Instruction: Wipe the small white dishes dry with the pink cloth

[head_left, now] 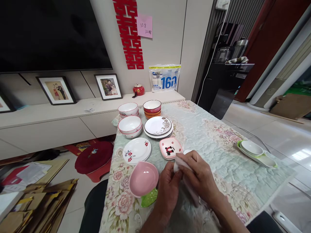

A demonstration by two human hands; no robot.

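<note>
The left hand is clasping a small white piece, mostly hidden, over the near middle of the table, apparently steadying it, while the right hand is pinching a thin white cloth against it. One pink peach-shaped dish is lying just left of the hands. Farther away, three bowl stacks and three plate stacks are standing, probably nested for saving room.

1. A home, seemingly its living room: a wide black flat-screen television is mounted on the pale panelled wall.
2. Along the back edge of the long white low cabinet, black-framed couple photographs stand.
3. A quilted floral cloth covers the surface.
</note>
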